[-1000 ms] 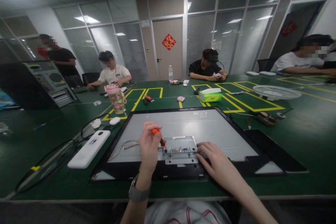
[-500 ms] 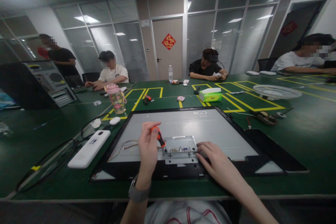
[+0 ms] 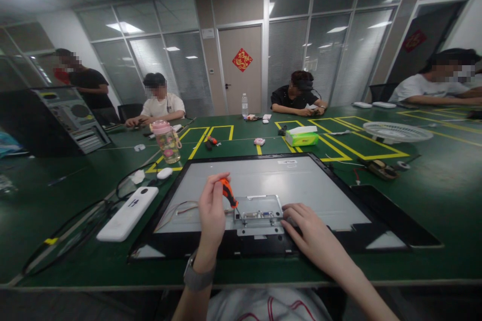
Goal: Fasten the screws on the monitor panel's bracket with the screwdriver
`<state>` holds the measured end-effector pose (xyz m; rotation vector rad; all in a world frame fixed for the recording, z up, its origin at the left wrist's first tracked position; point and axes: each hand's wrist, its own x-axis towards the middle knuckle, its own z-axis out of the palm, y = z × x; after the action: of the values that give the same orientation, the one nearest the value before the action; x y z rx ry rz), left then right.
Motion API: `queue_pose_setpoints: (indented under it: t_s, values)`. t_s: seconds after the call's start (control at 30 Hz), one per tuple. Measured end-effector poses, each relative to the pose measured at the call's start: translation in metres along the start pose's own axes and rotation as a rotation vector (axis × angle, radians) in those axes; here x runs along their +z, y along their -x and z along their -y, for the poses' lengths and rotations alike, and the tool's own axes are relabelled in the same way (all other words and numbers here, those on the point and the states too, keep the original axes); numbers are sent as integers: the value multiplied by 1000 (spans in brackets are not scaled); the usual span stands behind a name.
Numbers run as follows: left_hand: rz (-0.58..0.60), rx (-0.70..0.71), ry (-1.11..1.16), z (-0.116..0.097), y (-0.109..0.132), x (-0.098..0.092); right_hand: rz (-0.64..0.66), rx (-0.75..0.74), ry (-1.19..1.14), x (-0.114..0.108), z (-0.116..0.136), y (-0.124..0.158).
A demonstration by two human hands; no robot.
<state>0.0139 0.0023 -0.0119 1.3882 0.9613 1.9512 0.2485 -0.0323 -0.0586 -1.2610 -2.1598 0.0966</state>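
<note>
My left hand (image 3: 211, 210) is closed round an orange and black screwdriver (image 3: 228, 193). The tool slants down to the right, its shaft reaching the left side of a metal bracket (image 3: 259, 204) with a row of ports. That bracket lies on the grey back of a flat display panel (image 3: 309, 185) with a black frame. At the bracket's right edge rests my right hand (image 3: 307, 228), fingers stretched out and thumb apart, touching it. Thin wires (image 3: 176, 209) run over the panel to the left of my left hand.
A white power bank-like block (image 3: 128, 213) and black cables (image 3: 71, 230) lie left of the panel. Beyond it stand a pink-lidded bottle (image 3: 166, 143) and a green tissue pack (image 3: 302, 136). A dark flat slab (image 3: 395, 215) lies right. Several people sit or stand across the table.
My left hand has shifted slightly and the screwdriver's handle leans a little more to the right, with its shaft now showing. My right hand stays at the bracket's edge.
</note>
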Motion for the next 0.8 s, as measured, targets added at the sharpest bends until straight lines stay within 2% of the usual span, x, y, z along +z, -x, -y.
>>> queue_pose_setpoints:
  t_s: [0.07,0.2,0.4,0.53,0.67,0.73,0.8]
  values:
    - [7,-36,40,3,0,-1,2,0,-1,0,0,0]
    - [17,-22,83,5,1,-2,-13,-9,2,-1,1,0]
    - [99,-92,97,1,4,-1,-8,-7,4,-1,1,-1]
    - [95,6,43,0,2,0,17,4,7,0,0,-1]
    - [10,129,-5,0,-2,2,-7,-5,5,1,0,0]
    - [-19,141,7,1,-2,2,-19,-5,6,1,0,1]
    - [6,102,56,1,0,2,-17,-3,4,1,0,1]
